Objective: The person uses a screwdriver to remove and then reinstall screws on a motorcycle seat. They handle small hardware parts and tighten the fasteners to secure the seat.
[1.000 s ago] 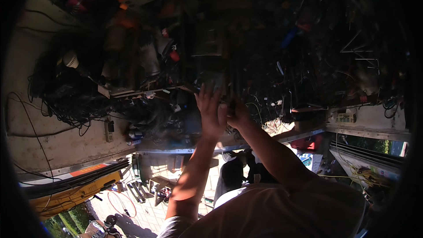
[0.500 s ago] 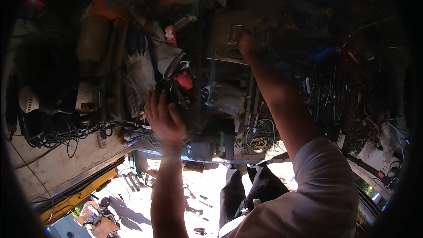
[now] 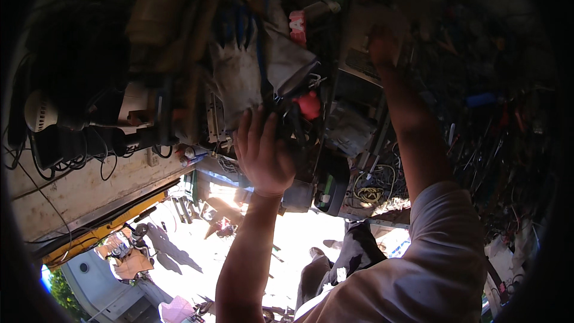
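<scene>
My left hand [image 3: 263,152] lies with its fingers stretched out at the lower end of a pale work glove [image 3: 236,75] with blue fingers. Beside that glove is a wide grey cuff [image 3: 290,63], apparently of another glove. A small red object [image 3: 308,105] and dark tools sit just beyond my left hand, too shadowed to name. My right arm reaches far forward, and my right hand [image 3: 382,45] is in deep shade over a flat brownish box or board [image 3: 359,63]. Its fingers are too dark and smeared to make out.
Many hand tools [image 3: 472,149] crowd the dark right side. A coiled yellow cord [image 3: 368,194] lies below the right forearm. Black cables [image 3: 95,149] hang at the left beside a white rounded tool part [image 3: 40,113]. A yellow beam [image 3: 98,236] runs along the lower left wall.
The view has shifted, so the gloves and tools appear farther right. My left hand stays flat by the glove. My right hand is still far forward over the brownish surface.
</scene>
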{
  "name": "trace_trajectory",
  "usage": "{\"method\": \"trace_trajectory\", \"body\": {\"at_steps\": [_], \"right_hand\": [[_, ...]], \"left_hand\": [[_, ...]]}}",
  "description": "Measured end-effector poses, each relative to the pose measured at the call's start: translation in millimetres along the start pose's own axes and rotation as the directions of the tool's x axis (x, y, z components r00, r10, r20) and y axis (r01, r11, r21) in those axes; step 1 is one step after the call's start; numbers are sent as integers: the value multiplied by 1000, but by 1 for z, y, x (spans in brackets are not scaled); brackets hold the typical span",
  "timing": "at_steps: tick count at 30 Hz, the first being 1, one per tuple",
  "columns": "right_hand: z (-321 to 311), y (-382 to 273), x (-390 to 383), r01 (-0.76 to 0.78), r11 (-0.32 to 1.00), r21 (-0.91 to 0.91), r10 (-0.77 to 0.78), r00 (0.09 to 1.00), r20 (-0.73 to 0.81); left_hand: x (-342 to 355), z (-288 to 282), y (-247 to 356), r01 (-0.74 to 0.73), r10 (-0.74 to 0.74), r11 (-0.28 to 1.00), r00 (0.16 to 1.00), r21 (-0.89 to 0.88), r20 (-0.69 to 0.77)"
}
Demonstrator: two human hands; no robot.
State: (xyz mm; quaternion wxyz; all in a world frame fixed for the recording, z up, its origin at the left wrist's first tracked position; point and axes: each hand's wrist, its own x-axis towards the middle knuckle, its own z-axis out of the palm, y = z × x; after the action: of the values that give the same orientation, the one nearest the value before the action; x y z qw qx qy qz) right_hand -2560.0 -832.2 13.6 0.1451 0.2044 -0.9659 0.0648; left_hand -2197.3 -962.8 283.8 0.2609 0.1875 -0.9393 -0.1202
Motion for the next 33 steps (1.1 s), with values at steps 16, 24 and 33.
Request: {"method": "trace_trajectory", "body": {"at_steps": [16,24,33], "right_hand": [[-147,13,-145,-215,448,868,327,943,65],[-458,-80,-499,67,286,956,-480,873,83],[-607,-215,-779,-151,84,985,-989,-136,63]], "left_hand": [[0,-1,-6,-41,41,999,995,-4,-96],[-304,-59,70,366,-389,921,857,130,337],[-690,-230,16,479,-775,616,229,625,589]]}}
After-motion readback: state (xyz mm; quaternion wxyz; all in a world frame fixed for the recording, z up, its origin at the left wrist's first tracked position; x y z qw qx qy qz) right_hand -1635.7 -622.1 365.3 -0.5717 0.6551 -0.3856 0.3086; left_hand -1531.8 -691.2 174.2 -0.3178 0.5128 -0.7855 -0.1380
